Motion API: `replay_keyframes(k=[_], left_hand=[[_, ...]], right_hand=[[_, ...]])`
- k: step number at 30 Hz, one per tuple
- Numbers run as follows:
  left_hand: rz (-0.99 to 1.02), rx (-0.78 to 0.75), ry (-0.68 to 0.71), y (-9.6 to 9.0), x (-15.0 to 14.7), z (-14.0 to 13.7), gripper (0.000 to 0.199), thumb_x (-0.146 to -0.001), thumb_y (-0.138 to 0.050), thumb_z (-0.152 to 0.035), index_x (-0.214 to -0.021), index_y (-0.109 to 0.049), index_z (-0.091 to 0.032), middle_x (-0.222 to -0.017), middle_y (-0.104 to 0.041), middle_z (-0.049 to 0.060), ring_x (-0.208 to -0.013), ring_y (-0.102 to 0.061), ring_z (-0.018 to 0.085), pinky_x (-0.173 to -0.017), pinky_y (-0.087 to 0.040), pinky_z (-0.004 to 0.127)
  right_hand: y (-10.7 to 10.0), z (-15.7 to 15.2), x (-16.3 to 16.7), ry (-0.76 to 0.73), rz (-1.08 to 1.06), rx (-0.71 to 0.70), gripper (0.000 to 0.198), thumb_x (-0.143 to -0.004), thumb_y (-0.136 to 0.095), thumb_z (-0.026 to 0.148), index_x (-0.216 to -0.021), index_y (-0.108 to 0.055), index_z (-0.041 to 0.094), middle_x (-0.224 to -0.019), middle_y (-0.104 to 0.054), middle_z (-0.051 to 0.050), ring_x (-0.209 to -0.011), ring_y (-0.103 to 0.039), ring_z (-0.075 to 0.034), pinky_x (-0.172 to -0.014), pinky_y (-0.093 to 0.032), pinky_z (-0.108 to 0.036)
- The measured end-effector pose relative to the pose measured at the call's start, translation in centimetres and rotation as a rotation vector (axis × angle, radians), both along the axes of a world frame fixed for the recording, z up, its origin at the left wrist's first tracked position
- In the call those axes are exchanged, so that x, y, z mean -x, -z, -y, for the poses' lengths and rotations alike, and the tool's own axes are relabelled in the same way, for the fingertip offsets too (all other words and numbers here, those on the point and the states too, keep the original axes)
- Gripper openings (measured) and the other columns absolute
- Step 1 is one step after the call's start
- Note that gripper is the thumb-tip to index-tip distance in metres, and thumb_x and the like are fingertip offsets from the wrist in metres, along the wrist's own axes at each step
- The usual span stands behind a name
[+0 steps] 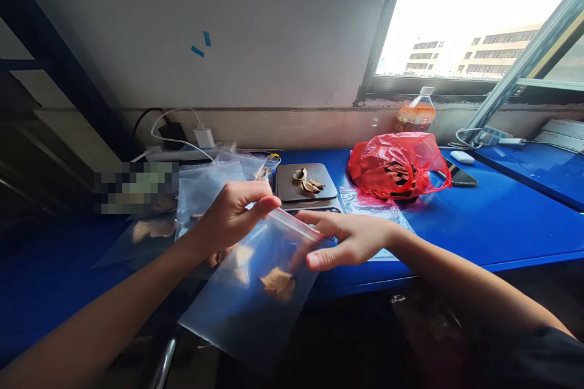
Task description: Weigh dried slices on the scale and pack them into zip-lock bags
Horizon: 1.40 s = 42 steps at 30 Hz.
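Observation:
A clear zip-lock bag [255,310] with a red-lined seal hangs tilted in front of the table edge, a dried tan piece [278,284] showing in it. My left hand [237,213] pinches the bag's upper left corner between thumb and fingers. At the upper right corner is my right hand [347,238], its fingers spread behind the bag's plastic and its thumb apart from them. Just beyond the hands, a kitchen scale [285,191] carries several curled, dried brown pieces [310,185]. The scale's front is partly hidden by the bag and hands.
Other clear bags [152,229] with dried pieces lie on the blue table [511,219] at left. Right of the scale are a red plastic bag [396,164], a flat clear bag [371,209], a phone [460,174] and a bottle [417,112]. A power strip [182,153] runs along the wall.

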State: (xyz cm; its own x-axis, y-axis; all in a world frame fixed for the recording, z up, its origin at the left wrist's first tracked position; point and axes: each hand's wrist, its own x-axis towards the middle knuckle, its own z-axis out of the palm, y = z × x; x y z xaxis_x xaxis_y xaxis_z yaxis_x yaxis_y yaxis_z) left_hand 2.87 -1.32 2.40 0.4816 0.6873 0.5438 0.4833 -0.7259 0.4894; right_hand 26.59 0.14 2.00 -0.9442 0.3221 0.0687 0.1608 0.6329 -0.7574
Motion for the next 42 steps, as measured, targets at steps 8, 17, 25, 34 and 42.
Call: replay_keyframes(k=[8,17,25,34,42], left_hand=[[-0.110,0.035,0.158,-0.3,-0.1,0.2,0.049,-0.099,-0.040,-0.045,-0.060,-0.048,-0.016,-0.058,-0.047,-0.002,-0.054,-0.041,0.010,-0.055,-0.035,0.024],[-0.132,0.022,0.178,-0.1,0.2,0.3,0.051,-0.099,-0.038,-0.047,-0.060,-0.047,-0.016,-0.058,-0.047,-0.002,-0.054,-0.040,0.010,-0.054,-0.034,0.025],[-0.147,0.015,0.174,-0.1,-0.1,0.1,0.051,-0.099,-0.038,-0.048,-0.061,-0.047,-0.016,-0.058,-0.046,-0.002,-0.054,-0.040,0.010,-0.054,-0.034,0.024],[-0.152,0.053,0.102,0.0,0.0,0.0,0.055,-0.098,-0.034,-0.055,-0.059,-0.046,-0.017,-0.056,-0.047,-0.002,-0.053,-0.041,0.011,-0.053,-0.035,0.025],[-0.094,0.052,-0.069,0.2,0.1,-0.1,0.051,-0.096,-0.039,-0.048,-0.055,-0.043,-0.017,-0.055,-0.044,-0.002,-0.051,-0.040,0.010,-0.051,-0.032,0.025]], right_hand=[[0.7,-3.8,-1.5,0.554,-0.338,-0.448,0.022,-0.088,-0.061,0.037,-0.094,-0.065,0.016,-0.089,-0.066,-0.005,-0.081,-0.059,-0.016,-0.073,-0.047,-0.029],[3.8,-6.3,-0.5,0.527,-0.123,-0.757,0.017,-0.090,-0.059,0.026,-0.100,-0.070,0.017,-0.098,-0.069,-0.009,-0.095,-0.059,-0.022,-0.085,-0.049,-0.037],[3.8,-6.5,-0.5,0.560,-0.258,-0.720,0.021,-0.092,-0.055,0.022,-0.106,-0.071,0.018,-0.096,-0.072,-0.008,-0.086,-0.064,-0.017,-0.078,-0.050,-0.031],[2.9,-5.1,0.0,0.543,-0.531,-0.624,0.018,-0.090,-0.054,0.018,-0.092,-0.071,0.019,-0.089,-0.065,-0.007,-0.084,-0.059,-0.016,-0.077,-0.049,-0.032],[0.8,-0.5,0.7,0.314,-0.408,-0.022,0.019,-0.087,-0.062,0.029,-0.095,-0.068,0.013,-0.077,-0.065,-0.002,-0.066,-0.055,-0.009,-0.058,-0.042,-0.021]])
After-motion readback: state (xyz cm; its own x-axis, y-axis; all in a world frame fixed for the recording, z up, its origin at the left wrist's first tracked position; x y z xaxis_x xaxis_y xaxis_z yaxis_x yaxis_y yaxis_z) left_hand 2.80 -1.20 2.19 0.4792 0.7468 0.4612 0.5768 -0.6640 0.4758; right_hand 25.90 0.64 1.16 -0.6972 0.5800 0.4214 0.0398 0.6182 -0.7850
